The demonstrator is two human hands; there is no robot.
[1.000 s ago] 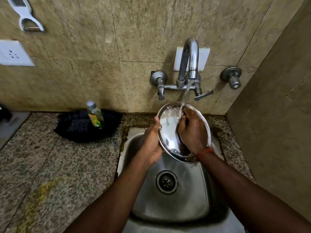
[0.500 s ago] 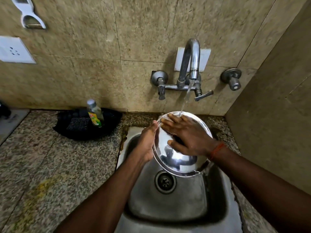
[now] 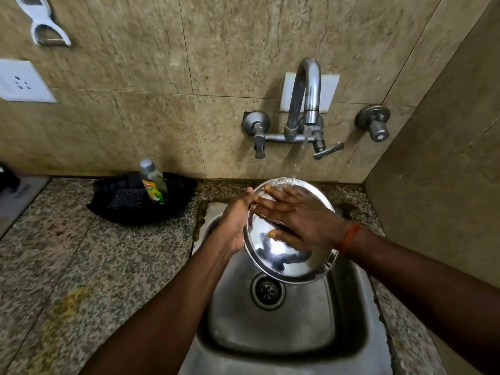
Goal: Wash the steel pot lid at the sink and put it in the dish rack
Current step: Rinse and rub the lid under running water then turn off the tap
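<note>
— Where's the lid?

— The steel pot lid (image 3: 290,262) hangs tilted above the sink (image 3: 284,320); my left hand (image 3: 232,226) fingers clasp its rim, right hand (image 3: 300,223) splayed flat.

— Risk?

— Wet steel; it could slip and clang down.

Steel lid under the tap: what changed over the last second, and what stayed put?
The right hand went from curled at the steel lid's top edge to lying flat, fingers spread, across its face. The lid's face tipped further up toward the camera. The left hand still grips the lid's left rim, water still runs from the tap, and the soap bottle has not moved.
</note>
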